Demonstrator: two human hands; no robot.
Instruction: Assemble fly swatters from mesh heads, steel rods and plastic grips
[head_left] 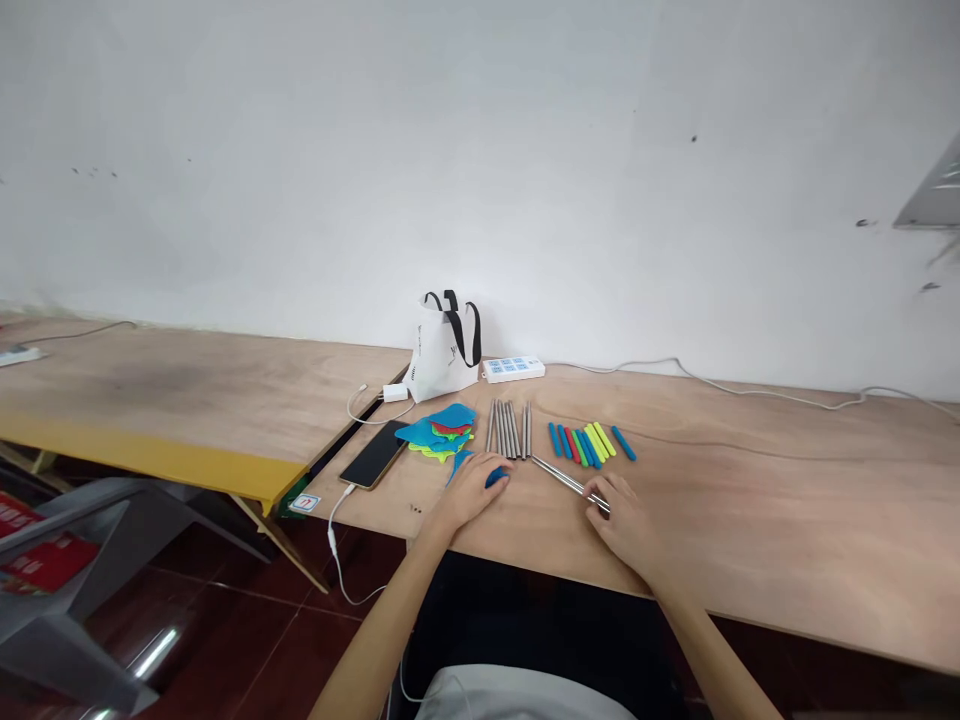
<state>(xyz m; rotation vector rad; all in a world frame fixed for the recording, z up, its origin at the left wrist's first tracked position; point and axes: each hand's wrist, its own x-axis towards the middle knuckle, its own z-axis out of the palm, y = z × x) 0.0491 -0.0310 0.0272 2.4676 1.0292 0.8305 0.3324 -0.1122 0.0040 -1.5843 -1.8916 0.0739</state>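
My left hand (pixel 474 492) rests at the table's front part, its fingers curled over a flat blue piece (pixel 496 477) that shows between thumb and fingers. My right hand (pixel 619 515) closes on the near end of thin metal rods (pixel 562 478) lying slantwise on the wood. Beyond my hands, several more metal rods (pixel 508 430) lie side by side. To their right is a row of short coloured sticks (pixel 586 444) in blue, red, green and yellow. Flat blue, yellow and red pieces (pixel 431 430) are piled left of the rods.
A phone (pixel 373 455) on a white cable lies at the left. Behind stand a white bag (pixel 442 355) with black handles, a charger plug (pixel 394 393) and a power strip (pixel 514 369) against the wall. A gap separates this table from the yellow-edged one (pixel 187 400).
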